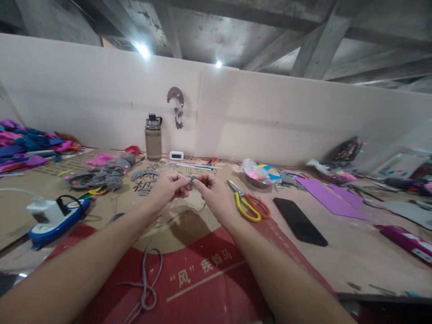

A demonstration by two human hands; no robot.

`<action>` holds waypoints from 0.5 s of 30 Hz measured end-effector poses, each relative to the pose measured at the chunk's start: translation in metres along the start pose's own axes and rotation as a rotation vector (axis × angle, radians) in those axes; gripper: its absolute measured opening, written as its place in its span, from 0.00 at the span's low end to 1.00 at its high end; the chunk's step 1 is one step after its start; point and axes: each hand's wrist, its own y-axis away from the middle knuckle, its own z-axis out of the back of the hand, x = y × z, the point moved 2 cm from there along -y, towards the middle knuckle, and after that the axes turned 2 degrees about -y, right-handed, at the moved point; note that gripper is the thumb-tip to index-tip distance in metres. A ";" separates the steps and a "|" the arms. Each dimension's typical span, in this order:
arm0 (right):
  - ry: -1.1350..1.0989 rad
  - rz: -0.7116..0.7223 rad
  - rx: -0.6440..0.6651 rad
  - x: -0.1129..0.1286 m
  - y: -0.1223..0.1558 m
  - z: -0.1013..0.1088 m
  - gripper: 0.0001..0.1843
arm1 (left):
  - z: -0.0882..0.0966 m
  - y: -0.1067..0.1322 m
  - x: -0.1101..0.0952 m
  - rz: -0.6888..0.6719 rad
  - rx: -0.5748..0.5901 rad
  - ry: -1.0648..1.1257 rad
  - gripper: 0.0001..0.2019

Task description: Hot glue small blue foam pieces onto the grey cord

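My left hand [173,188] and my right hand [208,185] meet above the cardboard, both closed in a pinch on a small grey felt piece [192,178]. Its exact shape is mostly hidden by the fingertips. A thin grey cord [195,209] trails below the hands. More grey cord [146,288] lies in loops on the red printed part of the cardboard [202,288]. Left of my left hand lie cut grey felt pieces [145,175]. Close to my right wrist rest scissors [248,202] with one yellow and one red-orange handle.
A black phone [299,221] and purple felt sheets [332,195] lie to the right. At left are a power strip [59,222] and a grey felt heap [101,175]. A bottle [153,137] stands near the wall, where a grey moon-shaped ornament [175,96] hangs.
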 end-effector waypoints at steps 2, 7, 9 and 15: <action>0.024 -0.003 0.005 0.001 0.001 -0.001 0.10 | -0.001 0.000 0.002 -0.032 0.019 -0.045 0.10; -0.005 -0.017 0.014 -0.005 0.000 -0.002 0.10 | -0.003 0.001 0.004 -0.030 0.014 -0.043 0.10; -0.026 -0.009 -0.003 -0.007 -0.001 -0.001 0.10 | -0.003 0.001 0.003 -0.014 0.003 -0.020 0.10; 0.076 0.092 -0.108 0.006 0.004 0.004 0.09 | -0.003 0.002 0.001 0.013 -0.035 -0.015 0.10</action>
